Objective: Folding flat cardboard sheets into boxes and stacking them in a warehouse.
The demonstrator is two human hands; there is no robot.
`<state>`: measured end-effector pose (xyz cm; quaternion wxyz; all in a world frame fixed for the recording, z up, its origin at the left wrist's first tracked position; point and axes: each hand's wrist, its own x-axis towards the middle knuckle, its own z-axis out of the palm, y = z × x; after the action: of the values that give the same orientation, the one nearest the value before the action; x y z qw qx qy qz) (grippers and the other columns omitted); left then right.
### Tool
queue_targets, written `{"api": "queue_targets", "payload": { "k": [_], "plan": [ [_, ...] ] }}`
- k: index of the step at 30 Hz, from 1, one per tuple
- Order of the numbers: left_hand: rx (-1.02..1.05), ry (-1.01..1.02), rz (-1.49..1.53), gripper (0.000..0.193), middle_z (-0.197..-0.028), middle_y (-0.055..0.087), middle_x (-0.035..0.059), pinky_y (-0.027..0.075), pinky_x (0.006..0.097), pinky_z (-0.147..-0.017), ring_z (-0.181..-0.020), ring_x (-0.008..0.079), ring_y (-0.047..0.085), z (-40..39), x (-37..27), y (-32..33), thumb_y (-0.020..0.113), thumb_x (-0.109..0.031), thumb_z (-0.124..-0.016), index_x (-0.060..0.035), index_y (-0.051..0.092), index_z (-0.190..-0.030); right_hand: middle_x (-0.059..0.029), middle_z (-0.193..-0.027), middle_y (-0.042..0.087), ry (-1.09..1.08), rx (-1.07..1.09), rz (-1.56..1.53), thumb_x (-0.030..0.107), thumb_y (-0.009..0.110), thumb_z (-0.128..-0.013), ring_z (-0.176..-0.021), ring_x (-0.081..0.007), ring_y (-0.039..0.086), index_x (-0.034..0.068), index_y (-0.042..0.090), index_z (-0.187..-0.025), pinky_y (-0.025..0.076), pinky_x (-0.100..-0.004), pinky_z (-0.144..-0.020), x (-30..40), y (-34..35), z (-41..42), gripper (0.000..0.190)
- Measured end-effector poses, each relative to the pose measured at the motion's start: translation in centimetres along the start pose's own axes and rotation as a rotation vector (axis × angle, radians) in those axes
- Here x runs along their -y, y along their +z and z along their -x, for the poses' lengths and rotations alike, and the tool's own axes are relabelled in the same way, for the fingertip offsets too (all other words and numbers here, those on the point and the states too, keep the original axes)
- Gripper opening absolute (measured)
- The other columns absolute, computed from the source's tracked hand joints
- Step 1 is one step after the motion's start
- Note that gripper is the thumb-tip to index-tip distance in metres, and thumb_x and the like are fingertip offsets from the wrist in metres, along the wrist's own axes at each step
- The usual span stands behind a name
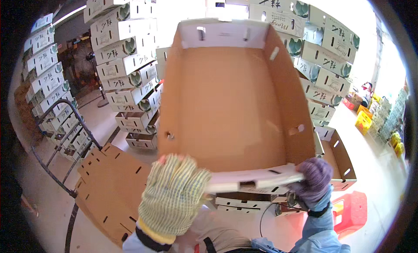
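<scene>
A large open cardboard box (228, 106), brown inside with whitish end walls, is held up in front of me. My left hand (174, 191), in a striped knitted glove, grips its near left corner; the fingers are partly hidden. My right hand (312, 179), in a purple knitted glove, is closed on the near right corner. The box has oval slots in its walls. Below its near edge, more cardboard boxes (243, 202) show, and a dark cable runs beside them.
Flat cardboard sheets (111, 187) lie on a cart with a dark metal handle (62, 148) at left. Tall stacks of printed boxes (120, 54) stand left and right. A red plastic stool (354, 210) stands at right. A person (366, 90) is far off at right.
</scene>
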<state>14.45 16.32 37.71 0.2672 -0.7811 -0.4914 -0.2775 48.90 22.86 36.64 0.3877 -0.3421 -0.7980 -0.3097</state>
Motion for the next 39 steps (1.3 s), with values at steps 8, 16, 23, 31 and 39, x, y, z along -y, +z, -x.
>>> {"api": "queue_targets", "payload": {
  "k": [8,16,23,31,39],
  "plan": [
    [-0.077,-0.128,0.274,0.057,-0.137,0.053,0.018,0.032,0.0485,-0.113,-0.131,0.0391,0.045,-1.4,3.9,9.7,0.071,-0.025,-0.084,-0.0066,0.053,-0.134,-0.0089,-0.067,0.055,0.355,0.145,-0.239,0.035,0.09,-0.06,-0.057,-0.024,0.056,0.002,0.061,-0.081,0.044,-0.033,-0.053,-11.7,-0.7,0.9,0.049],
    [0.109,-0.117,0.347,0.069,-0.141,0.048,0.0192,0.033,0.0469,-0.114,-0.133,0.0377,0.043,-3.9,4.3,17.8,0.073,-0.022,-0.077,-0.0101,0.046,-0.139,-0.0088,-0.077,0.057,0.34,0.018,-0.238,0.04,0.086,-0.066,-0.065,-0.0225,0.057,0.003,0.06,-0.089,0.045,-0.0325,-0.06,-14.1,0.3,2.9,0.05],
    [0.284,-0.315,0.443,0.073,-0.147,0.04,0.022,0.038,0.0424,-0.11,-0.133,0.037,0.044,-7.9,3.5,23.3,0.074,-0.021,-0.077,-0.0151,0.042,-0.143,-0.0099,-0.124,0.058,0.824,-0.43,-0.333,0.033,0.051,-0.101,-0.108,-0.019,0.056,0.001,0.054,-0.129,0.043,-0.0329,-0.097,-18.8,3.1,9.5,0.043],
    [0.119,-0.378,0.615,0.034,-0.113,0.063,0.0127,0.051,0.0363,-0.088,-0.104,0.0293,0.062,-4.8,7.4,28.7,0.062,-0.013,-0.089,-0.0054,0.056,-0.122,-0.0112,-0.136,0.054,1.004,-0.522,-1.24,0.023,0.062,-0.095,-0.123,-0.023,0.052,0.005,0.047,-0.137,0.042,-0.0368,-0.105,-17.0,11.8,15.3,0.048],
    [0.158,-0.334,0.661,0.039,-0.117,0.061,0.0131,0.051,0.0356,-0.092,-0.103,0.0267,0.062,-2.8,8.1,27.0,0.057,-0.008,-0.092,-0.0046,0.05,-0.13,-0.0121,-0.127,0.06,0.962,-0.324,-1.089,0.014,0.062,-0.095,-0.116,-0.0222,0.057,0.0,0.054,-0.128,0.044,-0.0364,-0.103,-16.4,12.5,14.6,0.037]
  ]
}}
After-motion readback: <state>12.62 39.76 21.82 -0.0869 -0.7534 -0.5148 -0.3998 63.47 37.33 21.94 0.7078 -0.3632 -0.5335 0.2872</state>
